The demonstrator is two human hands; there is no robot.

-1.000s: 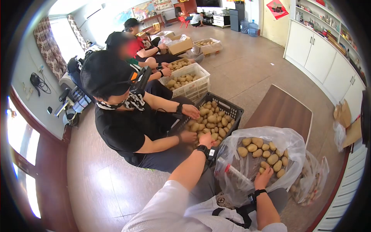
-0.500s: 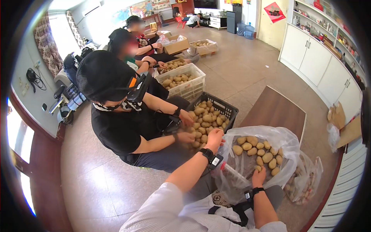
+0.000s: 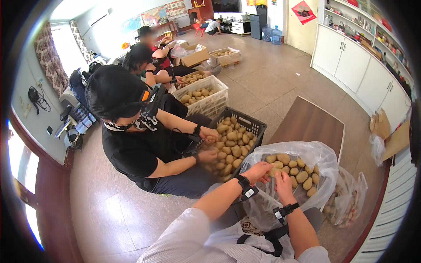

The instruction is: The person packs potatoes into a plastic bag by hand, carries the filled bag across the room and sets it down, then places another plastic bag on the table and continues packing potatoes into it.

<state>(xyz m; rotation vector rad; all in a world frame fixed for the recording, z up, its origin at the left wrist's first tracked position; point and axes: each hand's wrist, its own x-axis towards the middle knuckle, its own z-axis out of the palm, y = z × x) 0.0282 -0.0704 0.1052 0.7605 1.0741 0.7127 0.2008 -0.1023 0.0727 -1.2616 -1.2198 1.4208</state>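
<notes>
A pale potato (image 3: 275, 169) is held between my two hands, over the near left part of an open clear plastic bag (image 3: 325, 186). My left hand (image 3: 258, 172) has its fingers closed at the potato's left side. My right hand (image 3: 283, 185) grips the potato from the near right side, with its thumb and fingers partly hiding it. Beyond and to the right of my hands, several potatoes (image 3: 301, 176) lie inside the bag. Both my wrists wear black straps with small devices.
To my left, a person in black (image 3: 131, 149) reaches into a black crate (image 3: 262, 131) of potatoes. Beyond stand a white crate (image 3: 215, 104) of potatoes and more people. A brown board (image 3: 307, 122) lies past my bag; another filled plastic bag (image 3: 348, 199) sits to the right.
My right hand has lifted a potato from the bag and moved up and left. My left hand has come right and down to meet it. The camera view has shifted slightly.
</notes>
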